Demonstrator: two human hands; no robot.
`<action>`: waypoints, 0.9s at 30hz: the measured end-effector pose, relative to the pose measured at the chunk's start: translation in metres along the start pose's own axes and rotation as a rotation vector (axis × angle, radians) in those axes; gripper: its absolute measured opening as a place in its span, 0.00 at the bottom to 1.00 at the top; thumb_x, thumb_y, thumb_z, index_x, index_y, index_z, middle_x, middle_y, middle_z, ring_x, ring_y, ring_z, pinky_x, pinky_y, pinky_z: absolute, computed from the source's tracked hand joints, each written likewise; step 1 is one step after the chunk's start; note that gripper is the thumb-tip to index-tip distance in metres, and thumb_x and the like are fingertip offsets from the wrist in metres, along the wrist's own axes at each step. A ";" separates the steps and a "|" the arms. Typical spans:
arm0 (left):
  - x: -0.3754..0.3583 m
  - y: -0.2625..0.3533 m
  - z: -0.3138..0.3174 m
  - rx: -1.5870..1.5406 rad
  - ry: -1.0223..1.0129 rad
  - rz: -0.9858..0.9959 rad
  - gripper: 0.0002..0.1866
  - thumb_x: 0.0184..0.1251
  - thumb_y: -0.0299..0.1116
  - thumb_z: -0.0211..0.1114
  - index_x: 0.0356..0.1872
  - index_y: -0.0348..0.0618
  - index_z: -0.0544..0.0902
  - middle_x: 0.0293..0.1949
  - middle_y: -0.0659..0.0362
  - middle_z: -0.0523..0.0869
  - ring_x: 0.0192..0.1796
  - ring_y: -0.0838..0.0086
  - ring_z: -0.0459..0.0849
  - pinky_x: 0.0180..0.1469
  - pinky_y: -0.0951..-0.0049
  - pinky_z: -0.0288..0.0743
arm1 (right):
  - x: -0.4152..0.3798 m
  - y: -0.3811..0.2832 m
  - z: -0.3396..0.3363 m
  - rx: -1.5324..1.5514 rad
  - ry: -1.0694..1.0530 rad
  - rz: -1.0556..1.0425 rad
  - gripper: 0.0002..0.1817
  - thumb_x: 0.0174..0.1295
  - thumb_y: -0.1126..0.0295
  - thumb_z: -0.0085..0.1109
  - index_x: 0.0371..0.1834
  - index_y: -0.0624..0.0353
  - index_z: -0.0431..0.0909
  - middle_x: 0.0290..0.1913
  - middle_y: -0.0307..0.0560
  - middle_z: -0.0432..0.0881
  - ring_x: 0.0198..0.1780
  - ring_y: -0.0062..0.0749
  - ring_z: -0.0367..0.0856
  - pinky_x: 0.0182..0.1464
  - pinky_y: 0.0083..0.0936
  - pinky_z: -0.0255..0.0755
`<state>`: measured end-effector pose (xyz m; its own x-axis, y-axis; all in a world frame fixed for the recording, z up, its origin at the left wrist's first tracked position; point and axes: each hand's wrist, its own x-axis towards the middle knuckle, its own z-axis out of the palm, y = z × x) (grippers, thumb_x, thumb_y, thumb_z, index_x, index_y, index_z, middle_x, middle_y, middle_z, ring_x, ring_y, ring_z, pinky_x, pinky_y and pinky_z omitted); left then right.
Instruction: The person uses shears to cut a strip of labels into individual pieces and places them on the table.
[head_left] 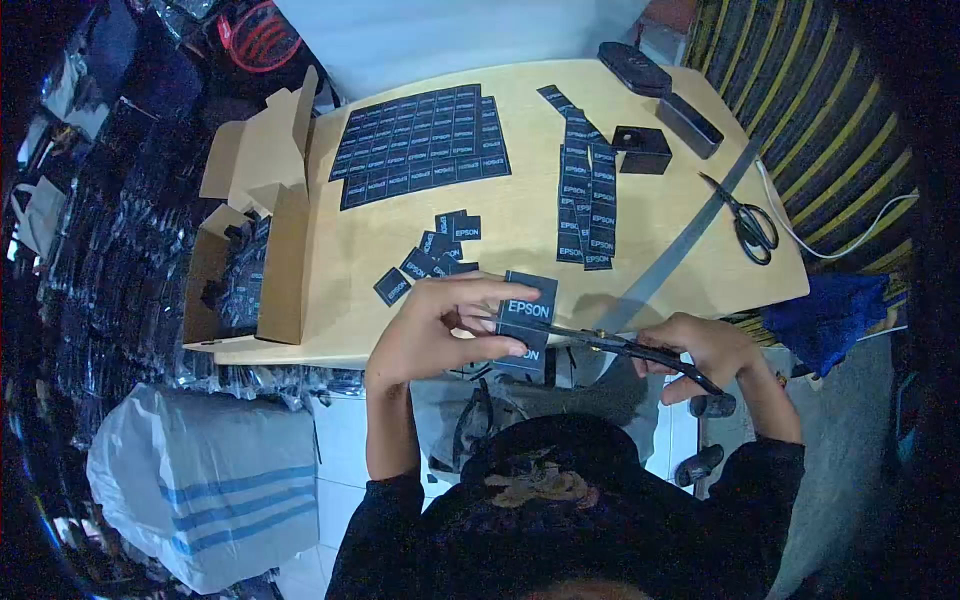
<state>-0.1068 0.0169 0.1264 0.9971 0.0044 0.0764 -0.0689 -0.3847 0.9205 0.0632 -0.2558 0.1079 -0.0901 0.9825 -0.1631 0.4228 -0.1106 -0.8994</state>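
My left hand (450,325) pinches a short black strip of EPSON labels (528,290) over the table's front edge. In my right hand (700,350) is a pair of black-handled scissors (620,345), its blades reaching left across the strip between two labels. Whether the blades are fully closed is hard to see. Several cut EPSON labels (415,262) lie in a loose pile beyond my left hand. Farther back are uncut label sheets (420,140), and long label strips (588,200) lie to their right.
An open cardboard box (283,270) holding dark pieces stands at the table's left. A second pair of scissors (750,220), a small black box (642,150) and a black case (690,125) lie on the right. A white cable (800,235) hangs by the right edge.
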 end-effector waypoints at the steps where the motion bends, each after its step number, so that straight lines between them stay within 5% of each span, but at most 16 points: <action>1: 0.001 0.001 0.000 0.000 -0.001 0.000 0.26 0.43 0.27 0.76 0.49 0.48 0.82 0.34 0.64 0.82 0.29 0.89 0.74 0.29 0.86 0.69 | 0.000 -0.001 0.000 0.000 0.001 0.001 0.23 0.48 0.52 0.68 0.33 0.62 0.73 0.24 0.43 0.74 0.26 0.31 0.73 0.29 0.29 0.66; 7: 0.003 -0.001 0.002 -0.057 -0.023 -0.004 0.26 0.44 0.26 0.75 0.50 0.48 0.81 0.30 0.67 0.77 0.28 0.88 0.72 0.30 0.85 0.71 | 0.000 -0.004 -0.001 0.034 -0.011 0.038 0.24 0.49 0.52 0.68 0.33 0.63 0.73 0.25 0.44 0.75 0.26 0.31 0.73 0.29 0.29 0.66; 10: 0.003 -0.004 0.001 -0.022 -0.049 -0.009 0.27 0.43 0.26 0.75 0.50 0.48 0.81 0.36 0.62 0.82 0.33 0.86 0.78 0.34 0.84 0.75 | 0.000 -0.005 -0.001 -0.002 -0.005 0.025 0.22 0.49 0.56 0.69 0.33 0.64 0.73 0.25 0.45 0.75 0.26 0.31 0.73 0.29 0.28 0.66; 17: 0.006 0.001 0.004 -0.069 -0.027 -0.058 0.27 0.39 0.23 0.77 0.48 0.43 0.82 0.36 0.64 0.82 0.31 0.89 0.74 0.31 0.85 0.68 | 0.000 -0.002 0.001 0.026 0.013 0.031 0.22 0.49 0.56 0.69 0.32 0.63 0.73 0.25 0.45 0.75 0.26 0.31 0.72 0.28 0.28 0.65; 27: 0.006 -0.002 0.000 -0.077 -0.055 -0.020 0.28 0.39 0.21 0.76 0.48 0.42 0.81 0.42 0.57 0.84 0.40 0.79 0.83 0.40 0.81 0.78 | 0.000 -0.008 0.001 0.027 0.036 0.062 0.17 0.51 0.61 0.68 0.28 0.63 0.73 0.21 0.44 0.74 0.22 0.29 0.72 0.26 0.28 0.64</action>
<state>-0.1006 0.0177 0.1246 0.9985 -0.0398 0.0386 -0.0492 -0.3129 0.9485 0.0585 -0.2551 0.1149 -0.0319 0.9782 -0.2050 0.4021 -0.1753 -0.8987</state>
